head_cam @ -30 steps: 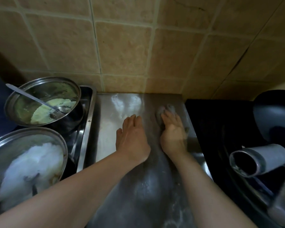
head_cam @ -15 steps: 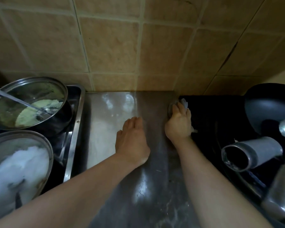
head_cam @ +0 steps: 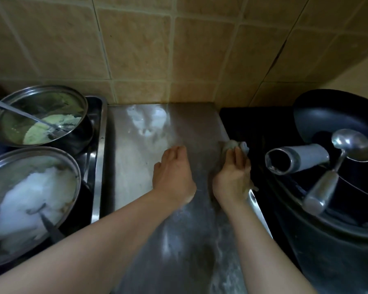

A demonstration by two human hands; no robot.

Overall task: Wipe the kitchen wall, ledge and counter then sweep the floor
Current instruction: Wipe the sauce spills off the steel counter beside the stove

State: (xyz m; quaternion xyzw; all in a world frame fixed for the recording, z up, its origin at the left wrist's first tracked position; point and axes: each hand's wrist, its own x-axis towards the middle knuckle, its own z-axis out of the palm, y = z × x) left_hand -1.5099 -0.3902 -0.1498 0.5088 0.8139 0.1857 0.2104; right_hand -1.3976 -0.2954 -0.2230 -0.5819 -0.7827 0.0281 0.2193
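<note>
A steel counter point(head_cam: 136, 166) runs from the tan tiled wall point(head_cam: 136, 49) toward me, streaked with wet marks. My left hand point(head_cam: 173, 175) rests flat on the middle of the counter, fingers straight and pointing at the wall. My right hand point(head_cam: 234, 177) is at the counter's right edge, its fingers curled round a small grey cloth point(head_cam: 232, 144). The cloth bulges out ahead of the fingertips and a bit of it shows under the palm. It sits where the counter meets the black stove top point(head_cam: 253, 128).
Left of the counter, a steel tray point(head_cam: 99, 145) holds a pot of green paste point(head_cam: 40, 117) with a spoon and a pot of white food point(head_cam: 30, 198). On the right, a black wok point(head_cam: 338, 115) holds a ladle point(head_cam: 348, 149) and a grey handle point(head_cam: 295, 160).
My right hand has carried the cloth from the counter's middle to its right edge and then a little toward me. My left hand has stayed flat in place.
</note>
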